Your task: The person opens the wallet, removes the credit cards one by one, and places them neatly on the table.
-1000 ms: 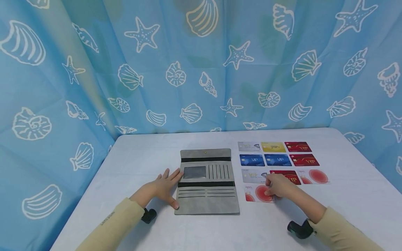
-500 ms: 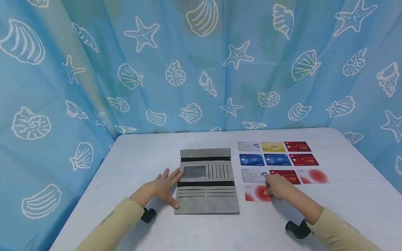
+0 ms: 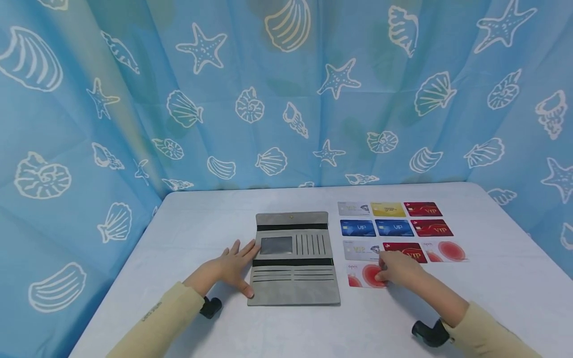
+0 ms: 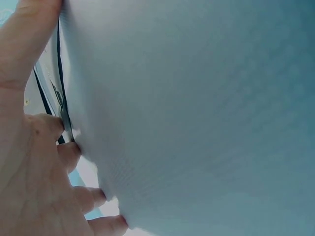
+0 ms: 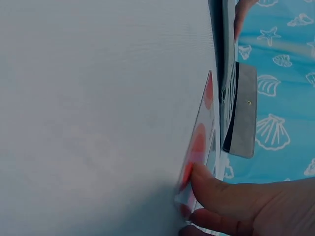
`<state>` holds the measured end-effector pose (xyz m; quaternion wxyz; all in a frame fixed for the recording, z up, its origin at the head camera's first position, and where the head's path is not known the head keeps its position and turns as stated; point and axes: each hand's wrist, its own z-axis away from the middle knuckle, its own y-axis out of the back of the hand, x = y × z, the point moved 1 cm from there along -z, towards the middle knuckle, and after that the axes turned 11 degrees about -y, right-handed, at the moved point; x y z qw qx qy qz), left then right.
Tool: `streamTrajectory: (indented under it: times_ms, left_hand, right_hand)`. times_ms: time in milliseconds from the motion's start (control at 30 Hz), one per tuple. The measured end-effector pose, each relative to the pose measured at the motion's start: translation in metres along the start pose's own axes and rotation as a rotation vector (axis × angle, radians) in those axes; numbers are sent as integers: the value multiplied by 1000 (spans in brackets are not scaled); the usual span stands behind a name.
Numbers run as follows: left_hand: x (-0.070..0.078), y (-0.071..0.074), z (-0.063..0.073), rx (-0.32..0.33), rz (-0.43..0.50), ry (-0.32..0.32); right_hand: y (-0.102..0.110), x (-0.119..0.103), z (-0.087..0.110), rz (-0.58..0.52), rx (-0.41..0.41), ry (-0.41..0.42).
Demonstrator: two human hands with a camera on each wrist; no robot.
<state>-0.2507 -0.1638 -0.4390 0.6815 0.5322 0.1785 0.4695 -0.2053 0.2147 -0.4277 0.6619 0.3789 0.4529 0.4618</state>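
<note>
A grey wallet (image 3: 293,293) lies unfolded on the table, its card slots and clear window facing up. My left hand (image 3: 233,271) rests with spread fingers at the wallet's left edge, thumb and fingertips touching it. My right hand (image 3: 400,268) pinches the right end of a white card with red circles (image 3: 358,275). The right wrist view has the thumb (image 5: 209,189) on the printed face of this card (image 5: 199,140), with fingers at its edge. Part of the card is hidden under the hand, which also covers a corner of a red VIP card (image 3: 405,252).
Several cards lie in rows beyond the right hand: a silver card (image 3: 360,250), blue cards (image 3: 358,227), a gold card (image 3: 388,209), red cards (image 3: 423,209) and another white-and-red card (image 3: 449,251). A blue shell-print curtain (image 3: 277,99) hangs behind the white table (image 3: 201,214).
Very little differs. My right hand stays at the white-and-red card, with its wrist shifted slightly. The left hand keeps its place on the wallet.
</note>
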Motion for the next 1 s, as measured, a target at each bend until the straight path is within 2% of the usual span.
streamTrajectory:
  times_ms: [100,233,367,467,567,867,1000]
  left_hand:
    - [1,1,2,-3,4,0]
    - [3,2,3,-2,20,-9]
    - [3,1,5,-10,34,-9]
    - [4,0,6,-16,36,-16]
    - [5,0,7,-17,34,-31]
    - [6,2,14,-11,31,-50]
    - [6,3,19,19,11,-53]
  right_hand:
    - [-2,6,-1,-88,7,-14]
    - [-1,14,0,-163,38,17]
    - [2,18,0,-196,119,67]
    - [3,15,2,-197,182,108]
    - [5,8,5,-188,210,136]
    - [14,-7,7,-182,271,170]
    - [22,-4,8,-143,334,183]
